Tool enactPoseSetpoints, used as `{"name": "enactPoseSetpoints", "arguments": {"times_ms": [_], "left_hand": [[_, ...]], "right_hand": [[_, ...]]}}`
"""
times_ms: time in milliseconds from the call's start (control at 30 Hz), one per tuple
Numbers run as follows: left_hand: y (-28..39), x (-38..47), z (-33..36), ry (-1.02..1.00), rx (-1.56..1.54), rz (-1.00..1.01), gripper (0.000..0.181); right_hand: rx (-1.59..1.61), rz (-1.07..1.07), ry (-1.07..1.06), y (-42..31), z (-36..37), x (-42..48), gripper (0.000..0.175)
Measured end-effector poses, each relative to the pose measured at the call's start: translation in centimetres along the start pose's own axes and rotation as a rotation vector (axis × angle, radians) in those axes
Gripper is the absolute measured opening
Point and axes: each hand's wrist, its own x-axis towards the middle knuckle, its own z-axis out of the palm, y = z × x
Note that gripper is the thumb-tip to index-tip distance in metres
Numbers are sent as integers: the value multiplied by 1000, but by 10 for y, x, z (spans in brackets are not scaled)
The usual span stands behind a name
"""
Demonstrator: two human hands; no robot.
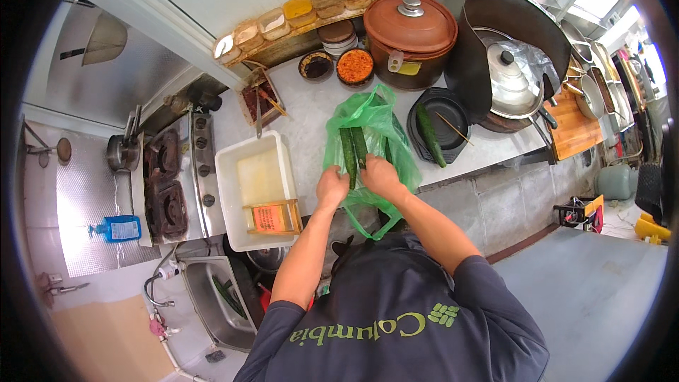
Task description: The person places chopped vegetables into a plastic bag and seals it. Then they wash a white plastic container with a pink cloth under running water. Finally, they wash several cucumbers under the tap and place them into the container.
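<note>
A thin green plastic bag (406, 162) lies on the white countertop before me, its handle loops spread at the top and bottom. Two dark green cucumbers (346, 148) show side by side in it, and another dark green shape shows through the film on the right. My right hand (379, 174) has its fingers closed at the lower end of the right-hand cucumber (359, 143). Beside the lower end of the left-hand one, my left hand (333, 187) is curled at the bag's edge. Whether it grips film or cucumber is hidden.
Right of the bag, a cucumber and a skewer (454, 128) lie across a black plate (461, 103). A white tub (225, 196) holding a grater (270, 217) stands left, before a gas stove (175, 185). Behind are a lidded clay pot (411, 26) and a bowl of orange-red food (355, 66).
</note>
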Motion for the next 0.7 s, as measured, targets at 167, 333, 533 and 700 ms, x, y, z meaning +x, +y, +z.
{"name": "enactPoseSetpoints", "arguments": {"times_ms": [167, 333, 533, 700], "left_hand": [[14, -14, 8, 24, 390, 51, 45], [5, 8, -13, -172, -62, -93, 35], [58, -47, -54, -338, -646, -169, 33], [34, -61, -43, -246, -355, 45, 35]], "right_hand": [[37, 99, -71, -20, 2, 11, 38], [748, 451, -237, -11, -14, 24, 46], [1105, 436, -270, -42, -65, -11, 33], [1225, 461, -276, -39, -70, -41, 35]]}}
